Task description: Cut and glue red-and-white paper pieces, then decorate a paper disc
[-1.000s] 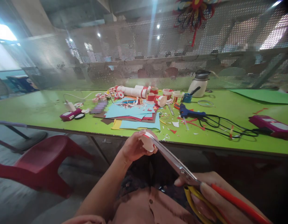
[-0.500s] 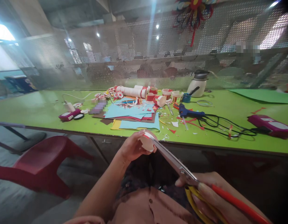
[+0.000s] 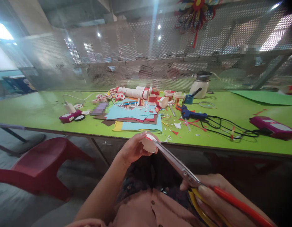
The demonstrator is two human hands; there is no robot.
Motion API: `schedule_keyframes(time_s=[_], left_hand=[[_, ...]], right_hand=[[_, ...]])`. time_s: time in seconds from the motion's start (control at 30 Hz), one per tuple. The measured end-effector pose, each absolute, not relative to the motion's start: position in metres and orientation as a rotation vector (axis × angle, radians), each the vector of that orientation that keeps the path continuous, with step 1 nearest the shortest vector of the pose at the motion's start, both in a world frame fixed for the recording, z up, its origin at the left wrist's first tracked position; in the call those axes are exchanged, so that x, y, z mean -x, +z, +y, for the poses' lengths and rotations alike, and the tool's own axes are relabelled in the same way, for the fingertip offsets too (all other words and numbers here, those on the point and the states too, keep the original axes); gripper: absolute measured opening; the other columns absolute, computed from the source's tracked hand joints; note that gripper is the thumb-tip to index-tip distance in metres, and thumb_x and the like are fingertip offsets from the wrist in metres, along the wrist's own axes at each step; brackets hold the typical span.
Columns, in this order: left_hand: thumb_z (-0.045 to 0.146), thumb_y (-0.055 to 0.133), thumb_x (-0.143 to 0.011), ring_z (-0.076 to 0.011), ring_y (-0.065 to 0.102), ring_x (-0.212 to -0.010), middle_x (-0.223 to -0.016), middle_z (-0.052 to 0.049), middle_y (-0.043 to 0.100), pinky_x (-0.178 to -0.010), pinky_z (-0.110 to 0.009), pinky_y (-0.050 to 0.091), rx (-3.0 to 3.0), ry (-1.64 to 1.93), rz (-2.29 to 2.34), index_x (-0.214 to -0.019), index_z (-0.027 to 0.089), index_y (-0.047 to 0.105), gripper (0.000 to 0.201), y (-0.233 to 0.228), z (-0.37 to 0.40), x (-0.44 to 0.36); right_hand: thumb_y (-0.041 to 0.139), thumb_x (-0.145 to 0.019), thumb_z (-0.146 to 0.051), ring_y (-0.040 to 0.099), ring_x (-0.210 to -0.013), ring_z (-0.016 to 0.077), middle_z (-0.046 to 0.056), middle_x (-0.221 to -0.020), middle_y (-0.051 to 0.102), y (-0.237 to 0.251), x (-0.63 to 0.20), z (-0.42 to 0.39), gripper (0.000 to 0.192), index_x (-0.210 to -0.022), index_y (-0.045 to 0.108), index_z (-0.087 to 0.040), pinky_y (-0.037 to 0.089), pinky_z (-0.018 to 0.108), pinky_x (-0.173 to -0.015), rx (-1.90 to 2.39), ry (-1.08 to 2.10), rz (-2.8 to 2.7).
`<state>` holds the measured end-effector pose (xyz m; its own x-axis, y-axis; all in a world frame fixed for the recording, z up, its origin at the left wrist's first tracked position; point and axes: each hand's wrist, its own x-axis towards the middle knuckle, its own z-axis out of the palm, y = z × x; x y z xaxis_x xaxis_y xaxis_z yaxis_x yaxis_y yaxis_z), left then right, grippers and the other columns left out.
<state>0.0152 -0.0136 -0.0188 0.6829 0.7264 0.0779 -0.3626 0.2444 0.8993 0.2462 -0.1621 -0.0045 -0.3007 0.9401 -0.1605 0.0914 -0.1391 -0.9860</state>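
Perforated metal mesh (image 3: 136,63) backs a long table (image 3: 42,110) with a smooth green top. At far left, beside it, stands a glossy red plastic chair (image 3: 42,167). On the table lie a small magenta box (image 3: 69,117), flat sheets of blue, yellow and red paper (image 3: 134,117) in a loose stack, a row of red and white paper cups (image 3: 160,94), a blue glue gun (image 3: 190,114) with tangled black cord, and a rounded white kettle (image 3: 200,85). Below the table edge, the left hand (image 3: 133,148) curls its fingers around a small white cup with a red rim (image 3: 149,144). The right hand (image 3: 216,198) is closed through the yellow and red handles of long steel scissors (image 3: 179,165), whose blade tips meet the cup
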Motion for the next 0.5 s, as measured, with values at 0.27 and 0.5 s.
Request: schedule_keyframes(time_s=[0.27,0.5], left_hand=[[0.049,0.059,-0.075,-0.0134,0.056,-0.055,-0.065,-0.009,0.063,-0.045,-0.019,0.037,-1.064,0.813,0.436,-0.086,0.008,0.068,0.044,-0.017,-0.014,-0.011],[0.043,0.059,-0.076,-0.0141,0.052,-0.059,-0.076,-0.011,0.063,-0.051,-0.024,0.037,-1.133,0.974,0.318,-0.097,0.008,0.068,0.042,-0.011,-0.018,-0.011]], right_hand=[[0.047,-0.081,-0.067,0.037,-0.047,0.0089,-0.004,-0.053,0.041,-0.016,-0.237,-0.164,0.057,-0.103,0.063,-0.016,0.033,0.021,-0.044,1.285,1.542,-1.372],[0.048,-0.081,-0.064,0.050,-0.050,0.0131,0.001,-0.057,0.053,-0.026,-0.238,-0.157,0.054,-0.106,0.066,-0.018,0.042,0.026,-0.050,1.184,1.519,-1.475]])
